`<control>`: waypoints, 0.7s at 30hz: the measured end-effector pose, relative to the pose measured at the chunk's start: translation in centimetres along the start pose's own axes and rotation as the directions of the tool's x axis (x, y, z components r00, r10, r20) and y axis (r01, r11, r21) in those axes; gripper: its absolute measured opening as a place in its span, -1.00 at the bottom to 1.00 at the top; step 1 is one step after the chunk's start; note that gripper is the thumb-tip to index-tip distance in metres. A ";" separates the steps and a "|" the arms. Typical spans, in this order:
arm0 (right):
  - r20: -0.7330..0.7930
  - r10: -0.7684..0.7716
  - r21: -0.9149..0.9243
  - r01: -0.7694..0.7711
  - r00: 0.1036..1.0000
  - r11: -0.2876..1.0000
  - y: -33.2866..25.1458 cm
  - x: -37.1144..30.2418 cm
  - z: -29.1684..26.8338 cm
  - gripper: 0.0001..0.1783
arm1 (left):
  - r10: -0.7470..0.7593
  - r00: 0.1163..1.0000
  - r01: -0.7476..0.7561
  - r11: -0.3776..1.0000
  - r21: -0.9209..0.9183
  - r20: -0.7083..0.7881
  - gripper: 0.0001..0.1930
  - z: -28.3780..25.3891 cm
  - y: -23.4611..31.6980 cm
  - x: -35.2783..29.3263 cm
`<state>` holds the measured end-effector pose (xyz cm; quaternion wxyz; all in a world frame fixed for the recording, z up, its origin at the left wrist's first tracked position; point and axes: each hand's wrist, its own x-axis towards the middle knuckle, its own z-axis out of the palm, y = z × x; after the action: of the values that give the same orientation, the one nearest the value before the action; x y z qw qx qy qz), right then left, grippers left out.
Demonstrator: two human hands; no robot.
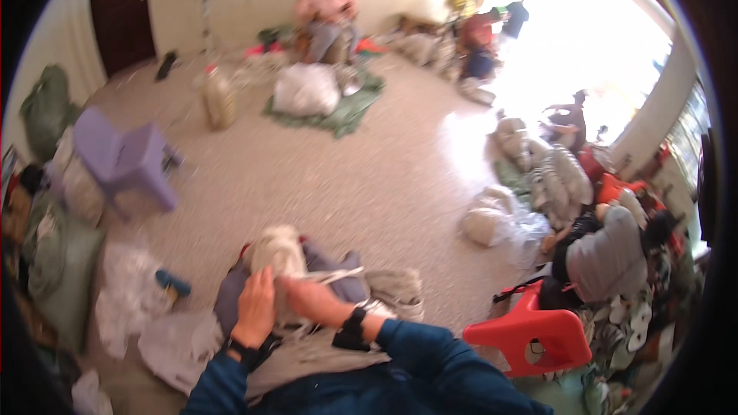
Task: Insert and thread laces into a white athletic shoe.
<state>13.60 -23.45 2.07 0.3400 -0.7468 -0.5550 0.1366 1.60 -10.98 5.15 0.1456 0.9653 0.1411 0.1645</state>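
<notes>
In front of my lap a cream cloth bundle [278, 246] rests on dark grey cloth [228, 297]. My left hand [256, 309] presses against the bundle's near left side, with its fingers close together and gripping the cloth. Close beside it, my right hand [314, 301] is closed, fingers curled in at the bundle's near side. A pale cloth strip [344, 273] runs out to the right from that hand. The fingertips and what lies between them are partly hidden and blurred. To the right sits a stack of greyish-white cloth pieces [398, 290].
A red plastic stool [492, 332] stands close on my right, a purple chair [127, 155] at left. White plastic sheeting [127, 292] lies near my left. Bundles [550, 173] and a bent-over person [607, 257] are at right. Another person [329, 8] sits at the back.
</notes>
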 end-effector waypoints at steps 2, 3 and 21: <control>0.052 0.000 -0.082 0.004 0.999 0.997 -3.2 0.9 -1.1 -0.78 | -0.021 0.999 0.017 0.991 0.134 0.025 -0.54 -0.6 -0.6 -0.6; 0.019 -0.077 -0.109 0.078 0.997 0.991 -2.5 0.7 -1.1 -0.79 | -0.041 0.998 0.036 0.996 0.080 0.054 -0.55 -0.3 0.0 0.0; 0.063 -0.107 -0.195 0.117 0.992 0.974 -1.4 1.9 -1.2 -0.86 | -0.014 0.998 -0.002 0.955 0.296 0.053 -0.86 1.6 -1.8 2.2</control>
<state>13.86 -21.90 4.20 0.2565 -0.7408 -0.6156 0.0805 3.74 -9.03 3.69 0.0036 0.9800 0.1630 0.1145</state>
